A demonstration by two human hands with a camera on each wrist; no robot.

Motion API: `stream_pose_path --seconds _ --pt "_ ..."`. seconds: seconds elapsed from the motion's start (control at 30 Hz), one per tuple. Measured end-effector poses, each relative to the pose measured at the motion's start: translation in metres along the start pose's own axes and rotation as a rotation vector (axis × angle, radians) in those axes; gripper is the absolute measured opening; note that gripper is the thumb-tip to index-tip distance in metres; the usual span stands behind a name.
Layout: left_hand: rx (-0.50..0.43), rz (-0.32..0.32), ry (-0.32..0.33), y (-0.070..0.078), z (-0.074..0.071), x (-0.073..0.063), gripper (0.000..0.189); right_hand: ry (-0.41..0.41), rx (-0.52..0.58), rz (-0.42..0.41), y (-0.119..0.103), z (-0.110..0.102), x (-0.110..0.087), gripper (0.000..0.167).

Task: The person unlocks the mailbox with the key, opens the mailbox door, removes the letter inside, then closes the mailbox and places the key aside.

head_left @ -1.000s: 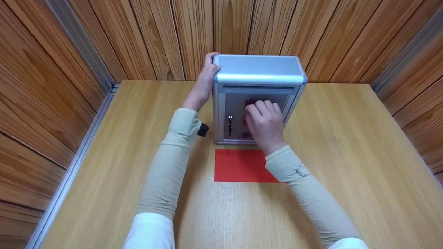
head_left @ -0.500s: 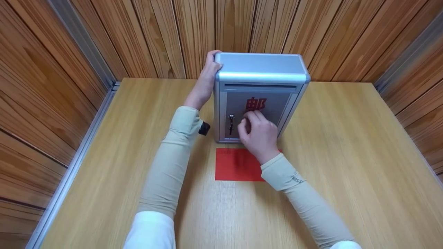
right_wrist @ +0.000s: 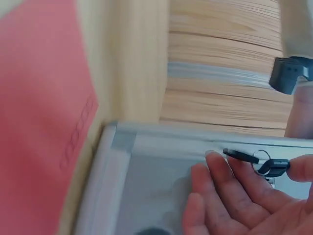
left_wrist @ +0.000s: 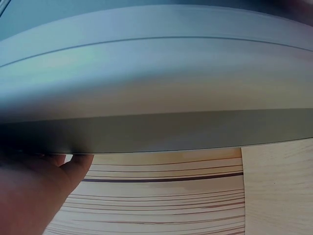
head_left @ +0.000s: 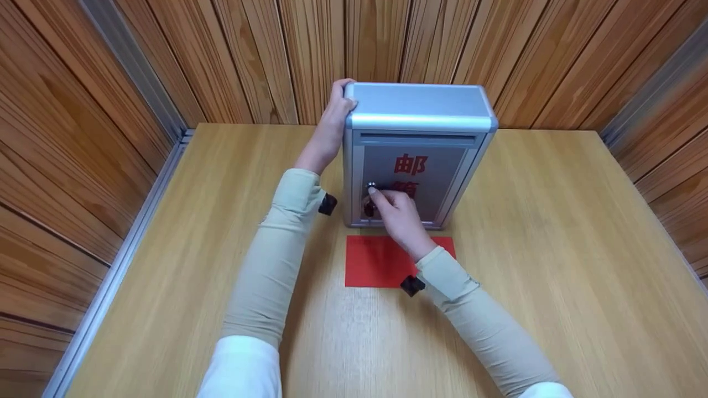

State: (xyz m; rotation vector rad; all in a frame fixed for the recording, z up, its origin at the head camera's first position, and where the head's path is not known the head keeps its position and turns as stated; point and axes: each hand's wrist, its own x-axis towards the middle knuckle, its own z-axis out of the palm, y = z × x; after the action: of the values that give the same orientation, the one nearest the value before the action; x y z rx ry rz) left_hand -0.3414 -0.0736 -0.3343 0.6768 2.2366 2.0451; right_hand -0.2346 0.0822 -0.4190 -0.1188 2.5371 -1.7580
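Observation:
A silver metal mailbox point(head_left: 420, 102) with red characters on its front door stands upright at the back of the table. My left hand point(head_left: 333, 119) grips its upper left side, thumb at the top front corner; in the left wrist view the hand point(left_wrist: 34, 191) reaches behind the box. At the door's left lock, my right hand point(head_left: 398, 213) has its thumb and index finger around the head of a key point(right_wrist: 276, 168). A second key point(right_wrist: 239, 155) hangs from the same ring point(right_wrist: 260, 161), against the fingers. The other fingers of the right hand point(right_wrist: 234, 196) are loosely bent before the door.
A red envelope point(head_left: 376, 271) lies flat on the wooden table point(head_left: 553, 265) in front of the mailbox, partly under the right forearm. Wood-panelled walls point(head_left: 238, 61) rise behind and at both sides. A slot point(head_left: 417, 136) runs across the mailbox's upper front.
My right hand has moved left and down across the door to the lock and taken the key's head, uncovering the red characters. My left hand keeps its hold on the mailbox.

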Motion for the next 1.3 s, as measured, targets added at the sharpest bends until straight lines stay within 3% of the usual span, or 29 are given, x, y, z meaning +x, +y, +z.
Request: stream_pose_path --seconds 0.27,0.47,0.97,1.3 --pt "-0.005 0.003 0.001 -0.0007 -0.0001 0.0011 0.052 -0.237 0.499 0.215 0.0039 0.0 0.0002 0.042" --pt "0.003 0.003 0.004 -0.0014 -0.0004 0.0004 0.049 -0.267 0.65 0.285 0.0079 0.0003 0.0004 0.037" --pt "-0.012 0.031 -0.007 -0.0016 -0.0006 0.0004 0.05 -0.29 0.75 0.291 0.0069 0.0004 0.0021 0.029" --pt "-0.006 0.008 -0.009 -0.0013 -0.0008 0.0009 0.05 -0.166 0.611 0.287 0.0037 0.0036 0.0016 0.032"
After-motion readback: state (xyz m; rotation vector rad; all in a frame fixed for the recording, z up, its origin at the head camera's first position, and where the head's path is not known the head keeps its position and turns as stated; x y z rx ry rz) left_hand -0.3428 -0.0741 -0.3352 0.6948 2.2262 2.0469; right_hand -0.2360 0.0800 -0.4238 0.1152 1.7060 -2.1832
